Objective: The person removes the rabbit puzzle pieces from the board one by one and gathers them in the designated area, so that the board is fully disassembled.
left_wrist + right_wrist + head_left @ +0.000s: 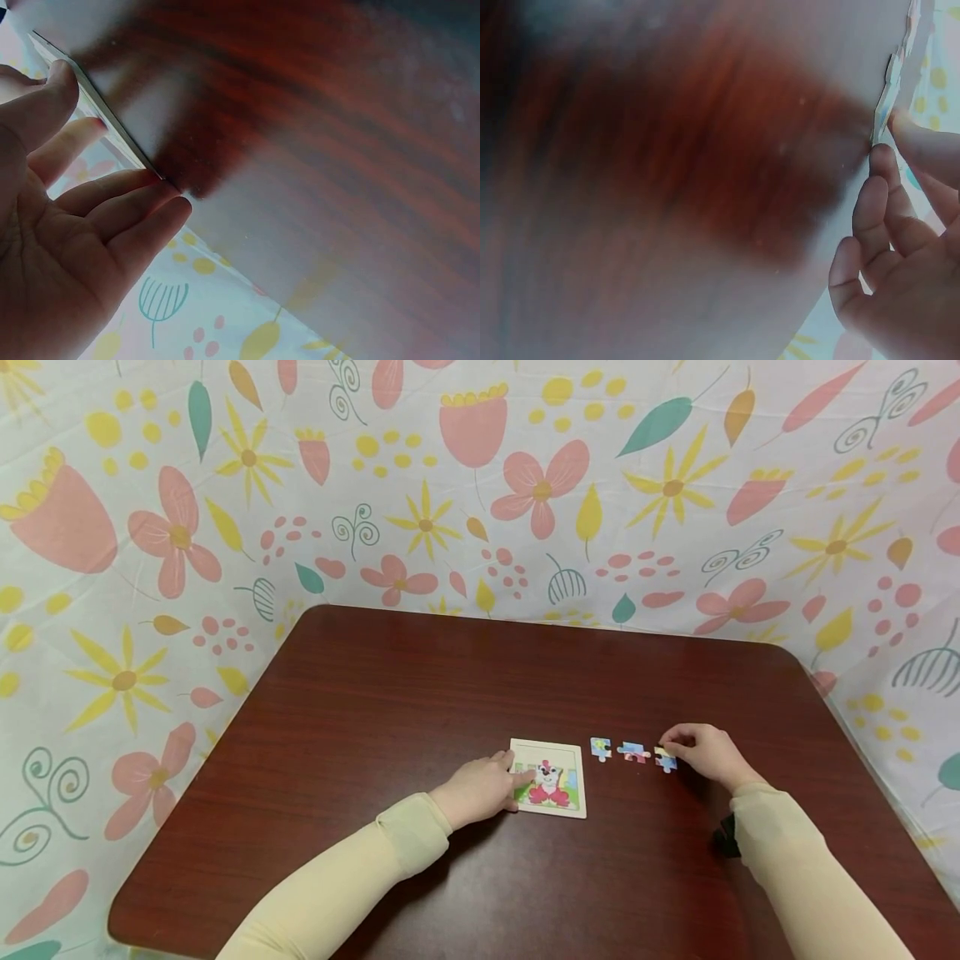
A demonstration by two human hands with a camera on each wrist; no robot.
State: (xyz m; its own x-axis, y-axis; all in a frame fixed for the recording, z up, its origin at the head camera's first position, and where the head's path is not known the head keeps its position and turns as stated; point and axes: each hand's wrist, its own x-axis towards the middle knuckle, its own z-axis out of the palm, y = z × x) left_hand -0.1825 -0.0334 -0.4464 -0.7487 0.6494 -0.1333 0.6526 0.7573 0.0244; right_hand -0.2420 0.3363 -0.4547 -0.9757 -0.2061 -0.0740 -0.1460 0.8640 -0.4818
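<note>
The right hand [707, 755] pinches the end piece [665, 761], two loose pieces [633, 751] separating it from the puzzle tray [551, 754] leftward, where the left hand [478, 789] rests, fingers spread

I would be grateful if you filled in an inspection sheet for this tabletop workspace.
Surface: dark reddish-brown wood-grained table with rounded corners.
Job's things: square pale-framed picture puzzle with a red-and-white cartoon animal, pale and bare along the top; three flat multicoloured jigsaw pieces in a row to its right.
Clutter: nothing seen.
Hands: left hand touches the puzzle's left side; right hand pinches the rightmost piece.
Cables: nothing seen.
Surroundings: white backdrop printed with pink, yellow and teal flowers; partly hidden black object beside the cream right sleeve.
</note>
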